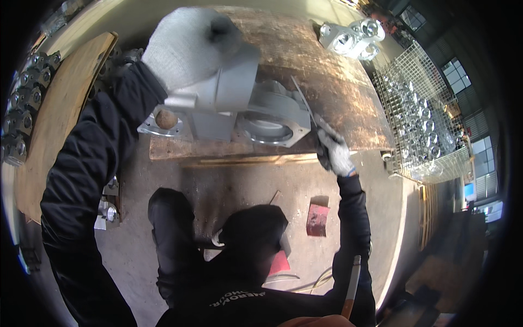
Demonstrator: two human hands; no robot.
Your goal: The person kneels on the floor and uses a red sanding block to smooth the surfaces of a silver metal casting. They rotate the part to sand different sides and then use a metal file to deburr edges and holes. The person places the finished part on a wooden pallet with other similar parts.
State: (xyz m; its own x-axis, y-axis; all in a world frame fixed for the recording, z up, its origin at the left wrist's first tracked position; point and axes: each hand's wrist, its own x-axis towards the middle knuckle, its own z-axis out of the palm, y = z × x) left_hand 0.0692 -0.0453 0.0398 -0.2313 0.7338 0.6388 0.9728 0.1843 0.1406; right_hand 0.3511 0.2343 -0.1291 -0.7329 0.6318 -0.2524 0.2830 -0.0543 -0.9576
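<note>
A grey metal casting [234, 82] with flanged openings stands at the near edge of a worn wooden table [305, 43]. My left hand [190, 49], in a pale glove with a dark patch, grips its upper left part; the fingertips are hidden. At the casting's lower right is a wide round opening in a flange [267, 128]; a smaller flange [163, 121] with a hole faces me on the left. My right hand [333, 147], also gloved, is closed around a thin, flat, file-like tool [302, 98], which rises beside the right flange.
More castings [354, 39] sit at the table's far right corner. A wire basket [430, 131] full of metal parts stands to the right. At left, several castings [27, 103] line a wooden board [65, 120]. A red piece [317, 219] lies on the floor; a cigarette [353, 283] shows low in view.
</note>
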